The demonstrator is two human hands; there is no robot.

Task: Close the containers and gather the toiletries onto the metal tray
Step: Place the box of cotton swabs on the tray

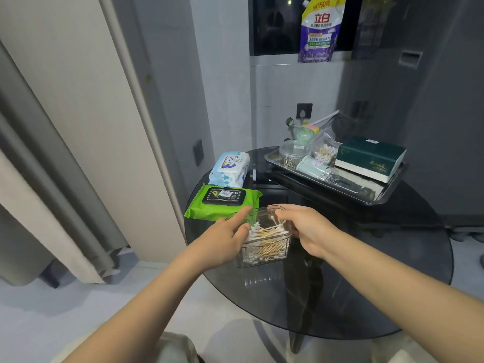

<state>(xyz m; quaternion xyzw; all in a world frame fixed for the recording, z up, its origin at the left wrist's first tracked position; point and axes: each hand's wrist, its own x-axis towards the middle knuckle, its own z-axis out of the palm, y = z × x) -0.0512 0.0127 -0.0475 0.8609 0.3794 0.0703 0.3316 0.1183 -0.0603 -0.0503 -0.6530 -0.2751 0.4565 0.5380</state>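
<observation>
— Clear ribbed plastic, that swab box [264, 242], sitting near the round glass table's [392, 271] front edge.
— Left hand [222, 237] is cupping its side, forefinger straight; right hand [306, 229] is gripping the rim, fingertips hidden.

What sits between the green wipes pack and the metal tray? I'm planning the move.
Head view: only bare dark glass table between green wipes pack and metal tray.
</observation>
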